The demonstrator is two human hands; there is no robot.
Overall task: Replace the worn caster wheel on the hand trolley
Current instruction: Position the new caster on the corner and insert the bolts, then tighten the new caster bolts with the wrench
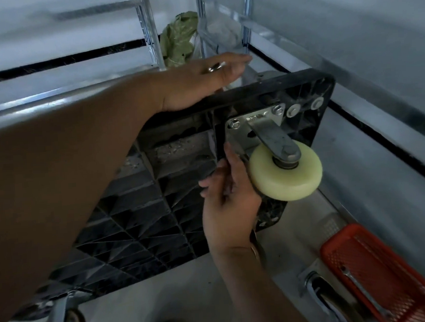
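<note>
Steel-walled corner: right hand [230, 197] fingers [228, 157] are pinching beside caster plate [244, 129], wheel [285, 172] just rightward; left hand [201, 83] is lying flat on trolley base [140, 215] top edge.

Not much being worn here, honestly. Both forearms are bare all the way to the frame edge, no sleeves and no gloves. The left hand [197, 84] has a shiny silver-looking ring [214, 68] on one finger, which catches the light. The right hand [230, 204] has no rings that I can see, but there's a thin band [254, 250] at the wrist, pale or pinkish on its edge; only a sliver shows, so I can't tell whether it's a bracelet or a watch strap. Nails look short and plain.
</note>
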